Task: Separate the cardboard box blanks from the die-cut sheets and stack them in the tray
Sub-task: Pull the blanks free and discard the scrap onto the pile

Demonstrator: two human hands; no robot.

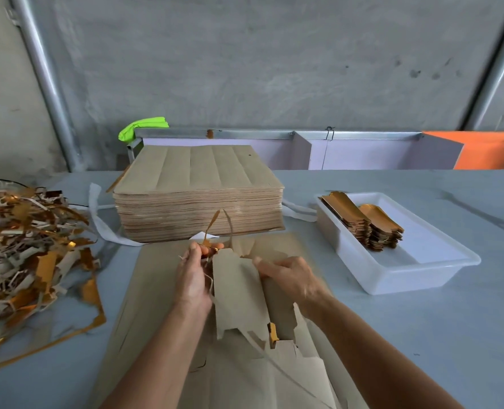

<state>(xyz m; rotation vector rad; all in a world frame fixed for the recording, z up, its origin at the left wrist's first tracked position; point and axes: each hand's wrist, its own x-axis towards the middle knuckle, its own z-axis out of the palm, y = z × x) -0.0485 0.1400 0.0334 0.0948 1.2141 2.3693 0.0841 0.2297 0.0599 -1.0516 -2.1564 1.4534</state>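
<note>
Two hands work on the tabletop: the left hand pinches thin scrap strips, the right hand has a closed grip on a brown box blank, and the white tray of stacked blanks sits off to the right.

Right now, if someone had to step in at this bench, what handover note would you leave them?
Left hand: pinches thin waste strips at the far end of the blank.
Right hand: fingers curled on the brown box blank, holding it over the die-cut sheet lying on the table.
Uncut sheets: tall stack behind the hands.
Done: two small stacks of blanks lie gold side up in the white tray on the right; trimmings sit in the scrap pile on the left.
Left: finish stripping this blank, put it in the tray, then work through the stack.
</note>
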